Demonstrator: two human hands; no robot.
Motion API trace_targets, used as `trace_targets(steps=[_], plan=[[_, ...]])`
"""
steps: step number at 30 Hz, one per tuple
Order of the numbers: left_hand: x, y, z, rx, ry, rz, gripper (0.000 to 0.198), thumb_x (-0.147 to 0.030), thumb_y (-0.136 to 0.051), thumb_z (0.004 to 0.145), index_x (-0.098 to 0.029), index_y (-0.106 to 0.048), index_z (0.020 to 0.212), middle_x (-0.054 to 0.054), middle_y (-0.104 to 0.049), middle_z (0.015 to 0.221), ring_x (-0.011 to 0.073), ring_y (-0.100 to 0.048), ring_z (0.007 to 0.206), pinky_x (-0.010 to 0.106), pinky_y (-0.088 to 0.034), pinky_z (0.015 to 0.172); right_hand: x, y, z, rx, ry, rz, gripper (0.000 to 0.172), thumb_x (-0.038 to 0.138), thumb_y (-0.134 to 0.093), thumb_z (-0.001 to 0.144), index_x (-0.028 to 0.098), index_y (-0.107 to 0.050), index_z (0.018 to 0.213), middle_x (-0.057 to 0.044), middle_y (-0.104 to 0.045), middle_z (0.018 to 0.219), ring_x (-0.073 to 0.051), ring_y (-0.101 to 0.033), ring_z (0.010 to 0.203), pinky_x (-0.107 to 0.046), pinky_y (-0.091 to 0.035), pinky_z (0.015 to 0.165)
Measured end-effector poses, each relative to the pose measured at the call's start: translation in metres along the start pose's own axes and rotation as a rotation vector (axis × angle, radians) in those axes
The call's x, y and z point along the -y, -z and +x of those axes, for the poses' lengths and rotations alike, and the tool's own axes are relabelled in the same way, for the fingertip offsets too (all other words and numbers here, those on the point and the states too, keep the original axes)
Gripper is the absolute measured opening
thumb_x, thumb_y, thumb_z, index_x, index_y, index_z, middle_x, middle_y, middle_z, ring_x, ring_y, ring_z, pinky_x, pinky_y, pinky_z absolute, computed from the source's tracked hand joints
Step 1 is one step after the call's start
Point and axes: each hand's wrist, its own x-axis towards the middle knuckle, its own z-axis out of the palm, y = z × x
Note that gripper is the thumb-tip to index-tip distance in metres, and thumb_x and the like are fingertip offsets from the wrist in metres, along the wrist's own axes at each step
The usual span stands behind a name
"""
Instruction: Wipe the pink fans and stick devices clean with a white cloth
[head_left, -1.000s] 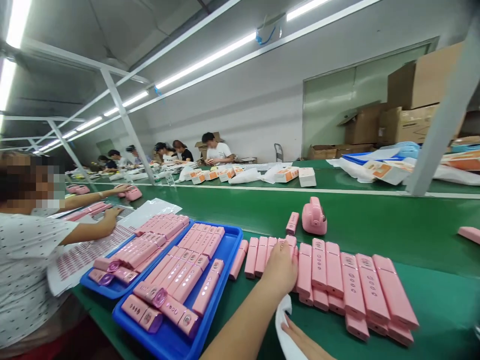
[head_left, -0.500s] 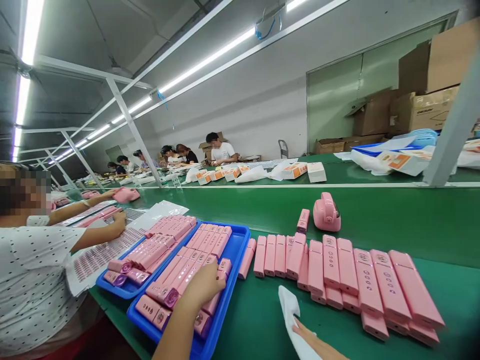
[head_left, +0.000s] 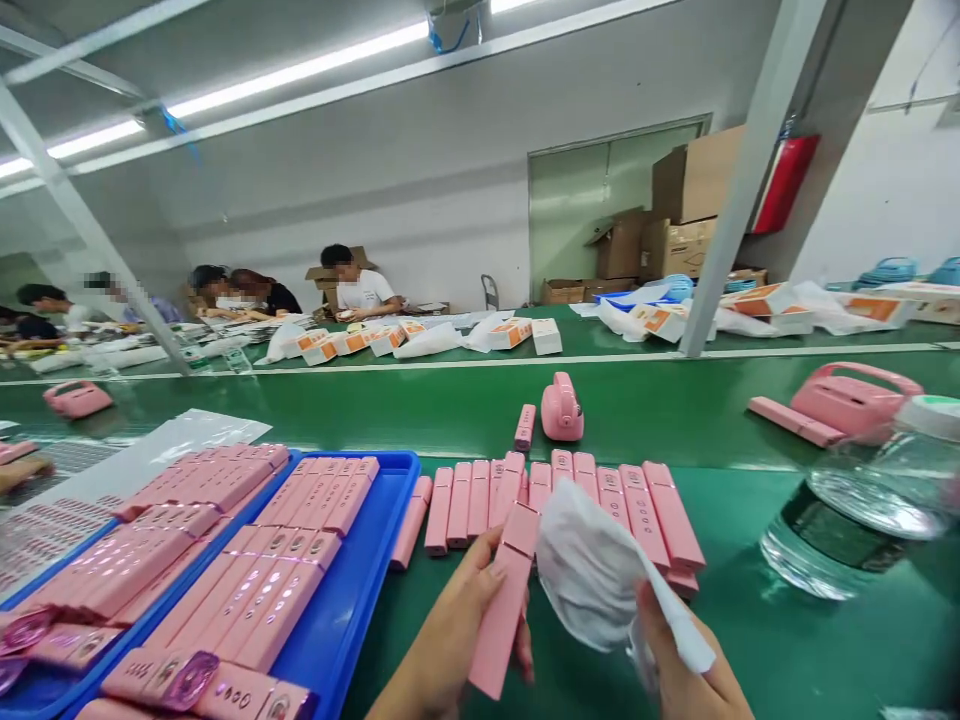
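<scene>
My left hand (head_left: pixel 454 625) is closed around a pink bar-shaped plastic unit (head_left: pixel 504 615), tilted above the green table with its plain face toward me. Beside it, my right hand (head_left: pixel 686 665) grips a crumpled white cloth (head_left: pixel 589 565), which hangs close to the bar's right side; whether they touch I cannot tell. Behind both hands, a row of similar pink bars (head_left: pixel 652 520) lies on the table, some stacked and some with oval buttons showing. To the left, a blue tray (head_left: pixel 341 600) holds several more bars, a few with purple shiny ends.
A second bar-filled blue tray (head_left: pixel 112 530) adjoins the first. Toward the back are a pink handled device (head_left: pixel 562 408) and a single bar (head_left: pixel 525 427). At right stand a large water bottle (head_left: pixel 855 510) and another handled device (head_left: pixel 847 400). A co-worker's hand (head_left: pixel 26 470) shows far left.
My left hand has left the blue tray and now holds a pink bar before me. My right hand has brought the cloth up beside it. The view has swung right.
</scene>
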Motion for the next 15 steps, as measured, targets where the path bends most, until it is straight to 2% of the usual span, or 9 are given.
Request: trace_targets(steps=[2, 5, 7, 8, 10, 13, 15], plan=[[0.014, -0.005, 0.003, 0.023, 0.089, -0.056, 0.063, -0.057, -0.049, 0.079, -0.025, -0.033, 0.13, -0.002, -0.053, 0.066, 0.0104, -0.051, 0.04, 0.02, -0.042, 0.036, 0.001, 0.003, 0.002, 0.045, 0.126, -0.08, 0.045, 0.043, -0.039, 0.091, 0.022, -0.049, 0.129, -0.002, -0.052, 0.131, -0.029, -0.047, 0.121, -0.037, -0.045, 0.096], [0.027, -0.009, 0.002, 0.078, 0.179, -0.09, 0.074, -0.07, -0.037, 0.077, -0.023, -0.032, 0.133, -0.001, -0.054, 0.061, 0.0093, -0.05, 0.037, 0.016, -0.037, 0.033, 0.002, 0.003, 0.002, 0.131, 0.261, -0.274, 0.041, 0.036, -0.036, 0.093, 0.03, -0.043, 0.134, 0.001, -0.053, 0.13, -0.026, -0.052, 0.116, -0.028, -0.056, 0.08], [0.03, -0.01, 0.0, 0.144, 0.195, -0.156, 0.077, -0.073, -0.031, 0.076, -0.022, -0.035, 0.134, -0.001, -0.054, 0.057, 0.0095, -0.049, 0.038, 0.017, -0.038, 0.036, 0.002, -0.002, 0.001, 0.161, 0.396, -0.421, 0.041, 0.032, -0.036, 0.094, 0.03, -0.04, 0.135, -0.001, -0.044, 0.138, -0.026, -0.044, 0.123, -0.031, -0.051, 0.09], [0.031, -0.011, 0.0, 0.175, 0.188, -0.208, 0.078, -0.074, -0.03, 0.075, -0.022, -0.036, 0.133, 0.0, -0.056, 0.057, 0.01, -0.049, 0.038, 0.019, -0.038, 0.038, 0.002, -0.006, 0.001, 0.173, 0.495, -0.509, 0.041, 0.029, -0.038, 0.094, 0.029, -0.04, 0.135, -0.001, -0.038, 0.141, -0.025, -0.037, 0.127, -0.033, -0.043, 0.098], [0.029, -0.009, 0.0, 0.205, 0.163, -0.342, 0.076, -0.072, -0.036, 0.075, -0.022, -0.041, 0.131, 0.004, -0.062, 0.067, 0.0114, -0.051, 0.044, 0.021, -0.039, 0.042, 0.001, -0.016, 0.0, 0.241, 0.77, -0.666, 0.042, 0.025, -0.042, 0.093, 0.027, -0.039, 0.136, -0.002, -0.035, 0.142, -0.021, -0.027, 0.131, -0.034, -0.029, 0.106], [0.022, -0.002, 0.0, 0.134, 0.112, -0.519, 0.076, -0.073, -0.041, 0.072, -0.021, -0.046, 0.127, 0.007, -0.066, 0.086, 0.0109, -0.053, 0.051, 0.02, -0.037, 0.044, 0.002, -0.033, -0.002, 0.461, 1.117, -0.726, 0.044, 0.025, -0.046, 0.092, 0.025, -0.037, 0.136, 0.002, -0.051, 0.129, -0.013, -0.035, 0.126, -0.025, -0.025, 0.106], [0.02, 0.002, 0.0, 0.077, 0.08, -0.537, 0.078, -0.077, -0.038, 0.07, -0.022, -0.047, 0.125, 0.007, -0.066, 0.092, 0.0107, -0.054, 0.052, 0.021, -0.039, 0.046, 0.005, -0.037, -0.003, 0.58, 1.224, -0.728, 0.042, 0.027, -0.049, 0.091, 0.023, -0.042, 0.132, 0.005, -0.059, 0.12, -0.011, -0.043, 0.12, -0.021, -0.023, 0.106]])
